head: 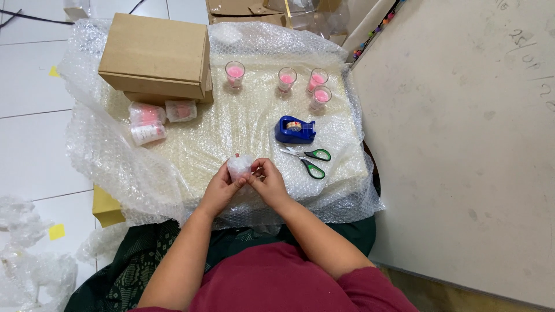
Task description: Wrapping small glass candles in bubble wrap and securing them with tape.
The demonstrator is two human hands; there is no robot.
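Both hands, left [218, 188] and right [267, 180], clamp one half-wrapped cup [239, 167]. Three wrapped cups [155, 120] done; four bare cups [286, 80] left.

A brown cardboard box [155, 56] sits at ten o'clock on the bubble wrap sheet [231, 124]. Three wrapped cups [153, 120] lie just below it. Four pink candle glasses [286, 80] stand at twelve o'clock. A blue tape dispenser [295, 130] and green-handled scissors [306, 160] lie at two o'clock.
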